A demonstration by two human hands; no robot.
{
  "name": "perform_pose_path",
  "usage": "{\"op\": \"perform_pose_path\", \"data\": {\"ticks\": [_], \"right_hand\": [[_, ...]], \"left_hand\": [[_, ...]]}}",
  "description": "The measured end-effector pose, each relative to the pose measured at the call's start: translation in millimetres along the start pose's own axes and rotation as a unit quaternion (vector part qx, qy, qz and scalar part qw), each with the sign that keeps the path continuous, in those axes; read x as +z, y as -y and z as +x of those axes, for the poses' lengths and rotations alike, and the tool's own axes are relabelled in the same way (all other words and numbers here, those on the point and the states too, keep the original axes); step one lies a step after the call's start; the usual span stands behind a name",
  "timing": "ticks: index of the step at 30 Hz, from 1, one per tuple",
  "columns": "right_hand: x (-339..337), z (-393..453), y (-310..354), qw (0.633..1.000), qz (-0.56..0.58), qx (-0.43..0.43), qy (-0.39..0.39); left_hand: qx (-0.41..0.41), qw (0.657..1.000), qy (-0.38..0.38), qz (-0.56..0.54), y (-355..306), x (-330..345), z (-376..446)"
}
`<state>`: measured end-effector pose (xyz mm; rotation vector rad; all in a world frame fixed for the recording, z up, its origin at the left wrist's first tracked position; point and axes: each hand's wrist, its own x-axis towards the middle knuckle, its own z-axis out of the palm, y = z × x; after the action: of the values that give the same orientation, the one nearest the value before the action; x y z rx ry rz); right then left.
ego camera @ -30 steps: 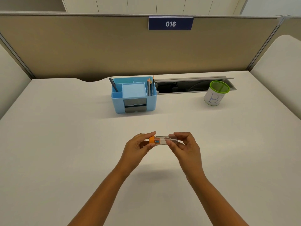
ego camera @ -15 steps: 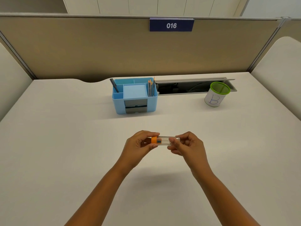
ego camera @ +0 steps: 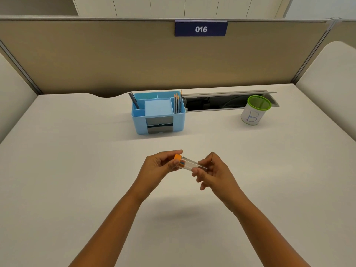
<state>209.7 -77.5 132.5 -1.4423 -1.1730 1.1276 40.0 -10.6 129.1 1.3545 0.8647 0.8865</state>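
Observation:
A small clear plastic tube (ego camera: 189, 164) with an orange cap (ego camera: 177, 157) is held above the white desk (ego camera: 77, 170), lying roughly level with the capped end to the left and slightly raised. My left hand (ego camera: 159, 166) pinches the orange cap between thumb and fingers. My right hand (ego camera: 212, 172) grips the tube's clear right end with curled fingers. Something blue and orange shows inside the tube just behind the cap.
A light blue desk organiser (ego camera: 158, 112) with pencils (ego camera: 177, 103) and a dark pen (ego camera: 133, 100) stands behind the hands. A white cup with a green rim (ego camera: 254, 110), marked B, stands at the back right by an open cable slot (ego camera: 221, 102). A beige partition (ego camera: 134, 58) closes the back.
The tube has tilted: its capped left end rose a little and its right end dropped. My right hand slid toward the tube's right end and lower. My left hand stayed on the cap.

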Motion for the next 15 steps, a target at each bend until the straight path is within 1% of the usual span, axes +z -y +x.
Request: {"op": "perform_pose_path", "data": {"ticks": [4,7,12,15], "right_hand": [[4,-3,1,0.995,-0.06,-0.059,-0.057],[7,-4,1,0.992,-0.065,-0.075,-0.078],[7,0,-1,0.997,-0.017,-0.036,-0.069],[4,6,-1,0.998,-0.023,-0.024,-0.051]], "left_hand": [[-0.02,1.0,0.004,0.003,-1,1,3],[-0.024,1.0,0.003,0.009,1,2,5],[-0.013,1.0,-0.001,0.013,3,1,5],[-0.003,1.0,-0.004,0.02,5,-2,4]]}}
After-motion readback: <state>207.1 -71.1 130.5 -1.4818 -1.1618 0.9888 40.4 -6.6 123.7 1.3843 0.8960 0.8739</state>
